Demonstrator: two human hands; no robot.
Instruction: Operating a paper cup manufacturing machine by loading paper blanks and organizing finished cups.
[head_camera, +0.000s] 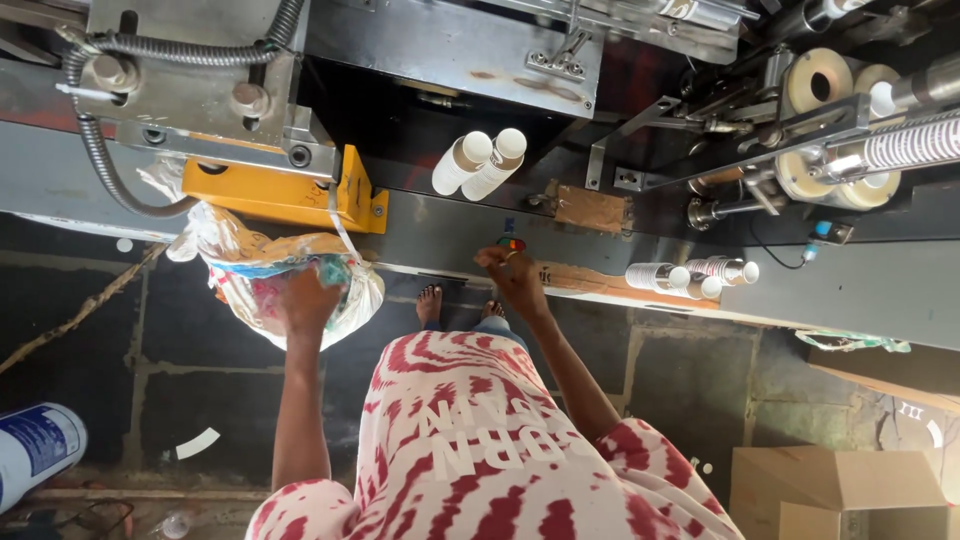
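Grey metal machine (450, 230) spanning the view beyond both hands. Clear plastic bag (250, 265) of coloured pieces hangs from its edge, the left hand (305, 300) closed on its lower side. Two white cup stacks (480, 162) lie beyond the right hand (510, 272), whose fingers pinch at the machine's edge; contents indiscernible.

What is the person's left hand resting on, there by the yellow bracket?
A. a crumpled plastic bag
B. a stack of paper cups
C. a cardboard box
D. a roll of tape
A: the left hand lies on a crumpled plastic bag hanging below the yellow bracket; the stacks of paper cups sit farther along the machine, and the cardboard box stands on the floor.
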